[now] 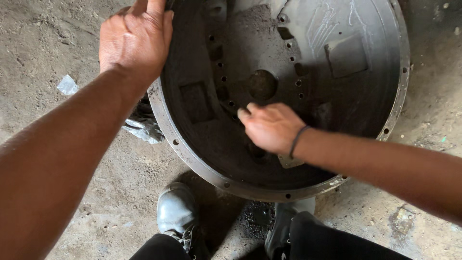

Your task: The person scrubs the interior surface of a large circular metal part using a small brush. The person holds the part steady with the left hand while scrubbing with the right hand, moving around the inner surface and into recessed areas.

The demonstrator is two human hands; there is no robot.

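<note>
A large round metal housing plate (346,103), dark and dusty, with a ring of bolt holes round a centre hole, fills the upper middle of the head view. My left hand (134,41) grips its left rim near the top, fingers curled over the edge. Inside the plate, just below the centre hole, my right hand (269,126) rests with its fingers bent against the dirty surface. It wears a black band at the wrist. Whether it holds something small I cannot tell.
The plate stands on a dusty concrete floor (53,53). My two black shoes (175,209) are right below its lower rim. Crumpled plastic (142,123) lies by the plate's left edge, and a small plastic scrap (67,85) lies farther left.
</note>
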